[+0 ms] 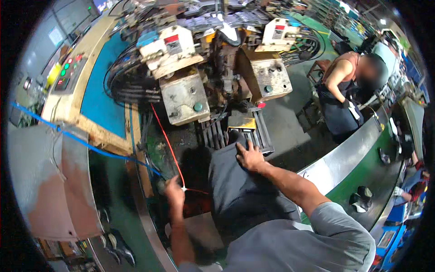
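My left hand (174, 192) is left of my legs, with its fingers curled and partly blurred. A blue hose (108, 153) runs from the far left down to it, and a dark shape I cannot make out is at the fingers. Beside that hand, an orange-red tube (169, 143) comes down to a small white connector (183, 188). My right hand (250, 157) lies on the knee of my dark trousers (240, 190), fingers apart and nothing in them. Ahead stands a large machine with two worn metal boxes (185, 99), each with a green button.
Black shoes (121, 248) stand on a green belt at the lower left. More shoes (361, 199) sit on the right-hand conveyor (344, 165). A control panel (68, 75) is at the upper left. Another person (342, 86) works at the right. A slatted metal pedal frame (263, 131) is below the machine.
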A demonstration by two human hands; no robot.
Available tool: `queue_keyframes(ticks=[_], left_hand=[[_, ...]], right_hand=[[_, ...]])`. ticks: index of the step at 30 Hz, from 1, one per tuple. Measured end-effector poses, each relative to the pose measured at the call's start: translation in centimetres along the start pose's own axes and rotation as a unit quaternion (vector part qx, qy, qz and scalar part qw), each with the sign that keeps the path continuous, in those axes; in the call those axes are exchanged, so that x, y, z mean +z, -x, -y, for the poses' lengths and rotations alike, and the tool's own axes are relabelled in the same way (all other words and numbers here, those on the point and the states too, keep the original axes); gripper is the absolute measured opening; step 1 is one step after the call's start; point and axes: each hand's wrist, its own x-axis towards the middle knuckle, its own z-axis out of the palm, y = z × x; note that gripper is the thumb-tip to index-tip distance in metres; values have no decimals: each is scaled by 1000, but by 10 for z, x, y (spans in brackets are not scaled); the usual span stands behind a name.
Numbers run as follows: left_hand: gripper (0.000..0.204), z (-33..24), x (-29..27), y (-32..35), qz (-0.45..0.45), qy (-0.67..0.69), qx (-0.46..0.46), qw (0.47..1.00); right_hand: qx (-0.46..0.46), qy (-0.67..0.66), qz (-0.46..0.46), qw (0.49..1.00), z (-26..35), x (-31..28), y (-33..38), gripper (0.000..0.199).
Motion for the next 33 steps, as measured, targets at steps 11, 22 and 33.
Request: queue_keyframes(ticks=[11,22,33], left_hand=[[41,-198,150,-49,218,-110,-15,970],[43,-209,155,-60,248,-140,-17,958],[45,-210,155,-59,245,-155,-7,957]], right_hand=[[-8,-55,-32,998,-3,-2,-5,66],[-16,-90,-25,996,-11,-8,-18,65],[-21,-93,-28,995,-10,-8,-17,65]])
